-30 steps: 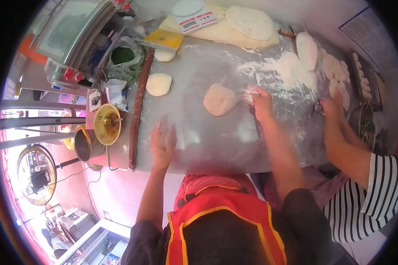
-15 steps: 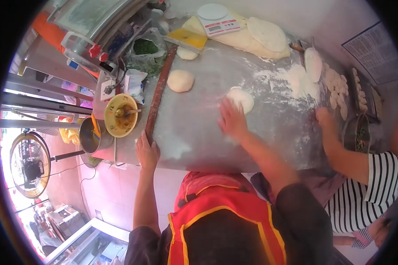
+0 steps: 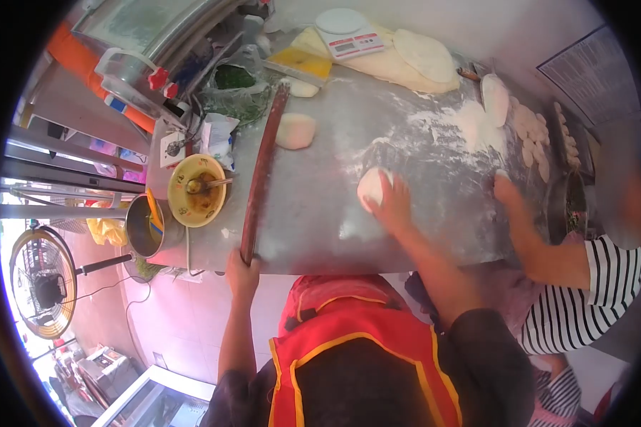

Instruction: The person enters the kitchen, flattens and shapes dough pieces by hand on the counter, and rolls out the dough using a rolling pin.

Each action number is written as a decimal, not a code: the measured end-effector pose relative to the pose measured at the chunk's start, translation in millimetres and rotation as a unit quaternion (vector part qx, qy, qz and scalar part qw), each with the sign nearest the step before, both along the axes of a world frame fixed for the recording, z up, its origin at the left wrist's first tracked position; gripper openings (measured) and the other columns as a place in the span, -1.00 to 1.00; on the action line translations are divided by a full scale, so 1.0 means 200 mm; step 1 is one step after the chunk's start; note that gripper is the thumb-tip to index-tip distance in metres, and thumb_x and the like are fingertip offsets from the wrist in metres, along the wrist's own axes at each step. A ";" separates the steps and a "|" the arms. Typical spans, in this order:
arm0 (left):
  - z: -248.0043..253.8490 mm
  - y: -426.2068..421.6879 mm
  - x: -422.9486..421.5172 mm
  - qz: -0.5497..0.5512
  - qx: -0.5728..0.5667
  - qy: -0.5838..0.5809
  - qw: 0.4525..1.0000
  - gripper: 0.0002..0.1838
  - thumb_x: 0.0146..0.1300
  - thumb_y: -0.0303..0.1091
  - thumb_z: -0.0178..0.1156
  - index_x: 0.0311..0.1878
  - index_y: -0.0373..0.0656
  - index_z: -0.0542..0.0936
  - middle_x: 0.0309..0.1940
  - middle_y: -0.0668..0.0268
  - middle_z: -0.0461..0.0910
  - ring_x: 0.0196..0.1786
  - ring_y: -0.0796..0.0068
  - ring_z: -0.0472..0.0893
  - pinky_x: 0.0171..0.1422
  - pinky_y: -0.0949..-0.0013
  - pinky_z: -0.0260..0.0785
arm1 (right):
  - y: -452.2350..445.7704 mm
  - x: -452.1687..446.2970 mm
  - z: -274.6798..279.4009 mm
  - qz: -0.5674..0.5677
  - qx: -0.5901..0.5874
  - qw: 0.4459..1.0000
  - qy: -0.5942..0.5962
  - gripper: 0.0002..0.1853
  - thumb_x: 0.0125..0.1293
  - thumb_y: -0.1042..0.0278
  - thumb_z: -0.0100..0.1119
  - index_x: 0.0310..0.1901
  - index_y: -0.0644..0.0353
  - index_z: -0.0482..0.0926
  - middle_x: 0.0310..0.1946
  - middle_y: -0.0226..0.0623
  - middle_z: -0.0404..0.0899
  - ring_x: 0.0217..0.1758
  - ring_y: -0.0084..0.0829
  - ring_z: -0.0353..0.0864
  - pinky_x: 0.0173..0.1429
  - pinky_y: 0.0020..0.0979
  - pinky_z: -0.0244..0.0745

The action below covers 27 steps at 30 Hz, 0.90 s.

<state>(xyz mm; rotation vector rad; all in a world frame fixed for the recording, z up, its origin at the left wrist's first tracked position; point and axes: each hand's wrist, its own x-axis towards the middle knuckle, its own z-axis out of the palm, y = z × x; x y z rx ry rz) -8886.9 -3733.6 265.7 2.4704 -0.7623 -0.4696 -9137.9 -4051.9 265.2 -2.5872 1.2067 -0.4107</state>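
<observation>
My left hand (image 3: 243, 274) is wrapped round the near end of a long brown wooden rolling pin (image 3: 262, 174), which points away from me across the metal worktop (image 3: 320, 213). My right hand (image 3: 397, 206) cups the right side of a round, pale piece of dough (image 3: 370, 186), its thumb at the near edge and the fingers along the far side. Another ball of dough (image 3: 296, 132) sits just right of the pin's far half. Further up, a smaller dough piece (image 3: 300, 87) lies partly under a yellow-handled scraper or board (image 3: 303, 64).
A yellow bowl (image 3: 178, 210) with sauce and a spoon stands left of the pin, beside a metal pot (image 3: 142, 235). White scales (image 3: 352, 44) rest on dough sheets at the back. Right are scattered flour (image 3: 473, 128), small dough pieces (image 3: 527, 132) and another person's hand (image 3: 507, 191).
My left hand has closed round the rolling pin, whose near end has shifted towards me. My right hand and its dough have come nearer and slightly left.
</observation>
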 end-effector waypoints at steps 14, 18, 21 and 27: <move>0.32 -0.41 -0.07 -0.389 0.027 -0.061 0.919 -0.66 -0.07 -0.36 0.29 -0.19 -0.16 0.46 -0.26 0.12 0.51 -0.13 0.03 0.55 -0.11 0.05 0.42 | -0.09 -0.58 0.36 0.093 -0.069 0.990 0.080 -0.23 -0.01 0.36 0.40 0.31 0.06 0.31 0.27 -0.13 0.32 0.40 -0.07 0.23 0.48 0.09 0.00; 0.38 -0.55 -0.11 -0.402 0.023 -0.108 0.909 -0.58 -0.05 -0.31 0.30 -0.08 -0.17 0.48 -0.15 0.16 0.53 -0.02 0.07 0.52 0.09 0.05 0.35 | -0.06 -0.79 0.28 0.072 -0.008 0.992 0.102 -0.33 0.00 0.39 0.35 0.23 0.08 0.39 0.12 -0.15 0.43 0.30 -0.09 0.33 0.45 0.10 0.05; 0.27 -0.57 -0.24 -0.316 0.013 -0.172 0.933 -0.44 0.08 -0.24 0.26 0.17 -0.21 0.42 0.12 0.12 0.47 0.23 0.05 0.40 0.34 -0.04 0.14 | 0.00 -0.80 0.23 0.005 -0.046 0.996 0.082 -0.37 0.12 0.31 0.27 0.27 0.10 0.36 0.20 -0.10 0.39 0.34 -0.06 0.30 0.46 0.10 0.02; 0.11 -0.97 -0.19 -0.228 0.061 -0.257 0.937 -0.33 0.32 -0.07 0.06 0.44 -0.13 0.21 0.47 0.13 0.12 0.52 0.09 0.08 0.52 -0.18 -0.21 | -0.37 -0.53 0.10 -0.056 -0.071 0.992 0.083 -0.42 0.38 0.11 -0.01 0.37 0.14 0.25 0.37 -0.12 0.25 0.44 -0.08 0.19 0.49 0.14 -0.06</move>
